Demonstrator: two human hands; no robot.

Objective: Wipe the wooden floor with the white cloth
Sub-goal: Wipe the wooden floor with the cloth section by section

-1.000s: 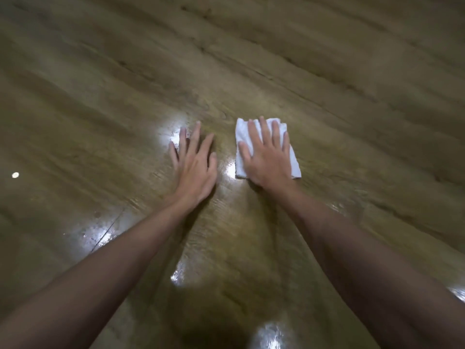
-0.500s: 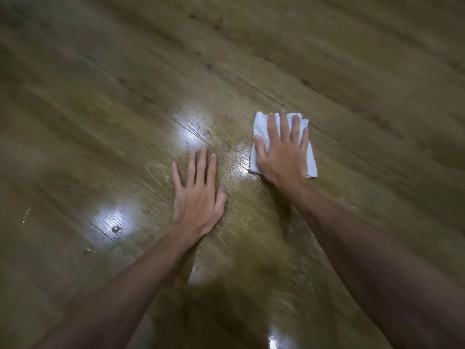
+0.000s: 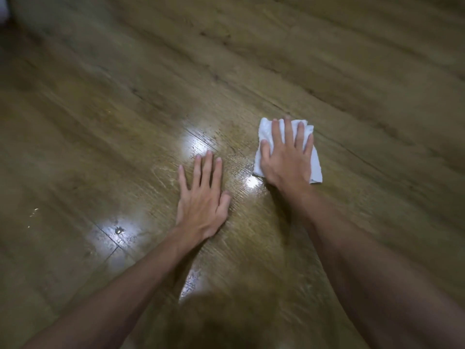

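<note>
— Wooden floor [image 3: 125, 96] fills the whole head view, yes? Brown planks, with the seams running on a slant?

— Yes, and it is shiny. White patches of reflected light [image 3: 113, 233] lie on the boards: one at the lower left, one just beyond the left fingertips, and a small one between the two hands.

— Where is the white cloth [image 3: 315, 167]?

— It lies flat on the floor, right of the middle, folded into a small pad. The right hand [image 3: 286, 157] is on top of it, palm down. The fingers are straight and a little spread, so the hand presses on the cloth and does not grip it. Cloth edges show past the fingertips, beside the thumb and along the little-finger side.

— And the left hand [image 3: 201, 197]?

— It rests flat on the bare boards, palm down, fingers straight — it holds nothing. It is nearer to the person than the right hand and stays apart from the cloth; a strip of glossy floor lies between them.

— Anything else?

— Both bare forearms come in from the bottom edge. Under them the floor is dark with a shadow. The outer parts of the picture are blurred, so I cannot tell the small pale shape at the top left corner.
</note>
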